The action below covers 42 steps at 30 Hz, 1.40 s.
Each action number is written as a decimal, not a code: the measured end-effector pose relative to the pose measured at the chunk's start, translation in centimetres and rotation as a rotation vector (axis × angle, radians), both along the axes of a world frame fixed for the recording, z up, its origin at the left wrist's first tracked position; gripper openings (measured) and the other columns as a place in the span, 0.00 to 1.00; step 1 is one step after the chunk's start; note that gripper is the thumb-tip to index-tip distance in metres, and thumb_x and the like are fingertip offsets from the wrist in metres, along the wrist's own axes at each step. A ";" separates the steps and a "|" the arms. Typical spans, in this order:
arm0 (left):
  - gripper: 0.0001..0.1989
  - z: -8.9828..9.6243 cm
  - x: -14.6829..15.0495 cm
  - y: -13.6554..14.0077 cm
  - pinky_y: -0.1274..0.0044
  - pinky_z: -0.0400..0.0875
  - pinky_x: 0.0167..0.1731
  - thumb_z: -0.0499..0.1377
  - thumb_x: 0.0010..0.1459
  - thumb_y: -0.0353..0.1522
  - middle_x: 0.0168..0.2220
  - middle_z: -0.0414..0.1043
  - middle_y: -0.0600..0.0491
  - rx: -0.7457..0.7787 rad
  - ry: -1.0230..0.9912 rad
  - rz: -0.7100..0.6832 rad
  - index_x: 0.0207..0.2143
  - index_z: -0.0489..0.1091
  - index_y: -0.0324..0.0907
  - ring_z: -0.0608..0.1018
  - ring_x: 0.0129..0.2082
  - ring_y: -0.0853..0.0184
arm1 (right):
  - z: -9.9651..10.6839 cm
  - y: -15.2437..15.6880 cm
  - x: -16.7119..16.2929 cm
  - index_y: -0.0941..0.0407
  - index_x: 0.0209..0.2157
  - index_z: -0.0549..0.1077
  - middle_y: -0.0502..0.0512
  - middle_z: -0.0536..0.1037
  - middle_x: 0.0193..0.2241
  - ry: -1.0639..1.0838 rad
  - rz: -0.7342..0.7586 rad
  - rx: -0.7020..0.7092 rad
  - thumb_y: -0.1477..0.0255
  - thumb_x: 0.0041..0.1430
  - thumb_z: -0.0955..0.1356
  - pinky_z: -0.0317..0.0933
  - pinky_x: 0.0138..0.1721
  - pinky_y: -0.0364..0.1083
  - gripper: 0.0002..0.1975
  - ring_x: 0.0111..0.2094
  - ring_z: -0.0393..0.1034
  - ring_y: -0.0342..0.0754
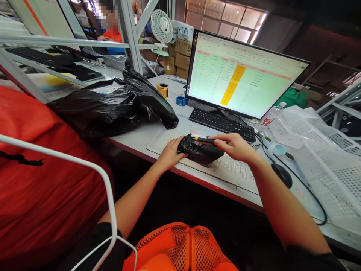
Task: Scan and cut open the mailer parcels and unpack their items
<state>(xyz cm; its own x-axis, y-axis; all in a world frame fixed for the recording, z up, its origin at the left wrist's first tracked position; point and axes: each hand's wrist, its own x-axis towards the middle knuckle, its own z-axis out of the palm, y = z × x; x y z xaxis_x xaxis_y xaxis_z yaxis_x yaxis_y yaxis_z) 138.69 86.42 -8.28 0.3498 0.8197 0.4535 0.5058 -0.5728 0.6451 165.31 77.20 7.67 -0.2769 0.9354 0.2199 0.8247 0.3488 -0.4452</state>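
A small parcel wrapped in black plastic (201, 151) lies on the printed desk mat (242, 177) in front of the keyboard. My left hand (170, 153) grips its left end, with the thumb along the near side and the fingers over the top. Above the parcel, my right hand (232, 146) is closed around a slim black-and-orange utility knife (207, 141). The knife points left along the parcel's top, its yellow end close to the bunched plastic by my left hand. I cannot make out whether a blade touches the plastic.
Large black plastic bags (113, 103) lie on the desk at left. A monitor (239, 77), keyboard (220, 122), blue tape roll (181, 101) and yellow tape roll (163, 90) stand behind. A mouse (282, 175), cable and white perforated baskets (332, 177) occupy the right. A red sack (50, 180) bulges at left.
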 end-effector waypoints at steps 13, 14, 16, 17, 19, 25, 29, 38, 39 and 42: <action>0.33 1.7 -1.2 -0.2 0.56 0.65 0.68 0.67 0.61 0.45 0.62 0.73 0.43 -0.029 0.115 -0.013 0.65 0.71 0.42 0.69 0.66 0.47 | -2.1 -7.0 12.0 0.51 0.52 0.85 0.54 0.79 0.23 -0.292 -0.448 -0.040 0.57 0.66 0.66 0.62 0.27 0.47 0.22 0.22 0.69 0.49; 0.31 2.4 -1.2 0.0 0.55 0.65 0.67 0.65 0.62 0.49 0.61 0.74 0.43 -0.032 0.121 -0.004 0.61 0.74 0.43 0.69 0.66 0.46 | -3.5 -7.7 13.1 0.52 0.52 0.85 0.56 0.80 0.25 -0.278 -0.488 0.014 0.58 0.66 0.67 0.65 0.30 0.48 0.22 0.25 0.72 0.51; 0.27 4.2 -0.5 0.7 0.57 0.66 0.67 0.60 0.65 0.53 0.61 0.74 0.44 0.018 0.127 0.008 0.55 0.78 0.43 0.72 0.64 0.48 | -7.0 -8.4 14.0 0.53 0.56 0.83 0.61 0.83 0.35 -0.235 -0.517 0.129 0.59 0.68 0.65 0.69 0.37 0.52 0.24 0.32 0.76 0.54; 0.27 5.1 0.2 1.1 0.58 0.65 0.67 0.59 0.66 0.52 0.61 0.73 0.44 0.067 0.134 -0.006 0.54 0.78 0.42 0.72 0.63 0.49 | -8.8 -8.6 14.0 0.54 0.58 0.81 0.63 0.82 0.39 -0.229 -0.523 0.168 0.59 0.69 0.63 0.70 0.40 0.53 0.25 0.35 0.76 0.55; 0.27 6.6 1.9 2.2 0.60 0.64 0.68 0.62 0.65 0.50 0.64 0.71 0.43 0.157 0.180 -0.095 0.58 0.76 0.42 0.71 0.65 0.50 | -11.9 -8.5 13.1 0.56 0.59 0.79 0.65 0.81 0.44 -0.269 -0.531 0.199 0.60 0.69 0.62 0.72 0.45 0.57 0.26 0.39 0.76 0.58; 0.15 7.5 6.2 4.3 0.69 0.71 0.54 0.63 0.65 0.43 0.48 0.81 0.46 0.033 0.344 -0.321 0.46 0.81 0.43 0.80 0.50 0.54 | -12.2 -6.2 5.8 0.59 0.58 0.77 0.68 0.78 0.54 -0.149 -0.388 0.470 0.62 0.71 0.64 0.67 0.59 0.63 0.22 0.54 0.72 0.63; 0.10 6.8 6.3 3.3 0.71 0.69 0.45 0.62 0.64 0.38 0.39 0.81 0.47 0.039 0.269 -0.289 0.36 0.81 0.43 0.79 0.42 0.57 | -10.2 -2.3 -1.1 0.58 0.58 0.76 0.66 0.78 0.55 -0.105 -0.131 0.467 0.67 0.71 0.66 0.66 0.60 0.60 0.19 0.56 0.70 0.61; 0.14 5.2 5.3 1.8 0.73 0.59 0.31 0.61 0.60 0.40 0.25 0.73 0.54 -0.130 0.089 -0.068 0.27 0.78 0.42 0.70 0.29 0.64 | -10.7 2.1 -4.8 0.58 0.43 0.79 0.65 0.78 0.43 -0.275 -0.177 0.310 0.74 0.73 0.62 0.61 0.49 0.56 0.13 0.47 0.67 0.60; 0.13 5.2 5.4 1.8 0.73 0.59 0.32 0.62 0.59 0.40 0.25 0.74 0.54 -0.144 0.076 -0.061 0.28 0.79 0.42 0.71 0.29 0.64 | -10.6 2.1 -4.8 0.59 0.44 0.79 0.65 0.78 0.43 -0.295 -0.185 0.293 0.74 0.74 0.62 0.61 0.50 0.56 0.14 0.47 0.67 0.60; 0.13 5.2 5.7 2.3 0.73 0.62 0.35 0.62 0.58 0.41 0.28 0.78 0.53 -0.179 0.040 -0.061 0.30 0.81 0.43 0.74 0.32 0.63 | -10.7 2.0 -4.9 0.61 0.49 0.78 0.66 0.78 0.45 -0.297 -0.193 0.296 0.69 0.76 0.62 0.60 0.51 0.56 0.15 0.48 0.67 0.61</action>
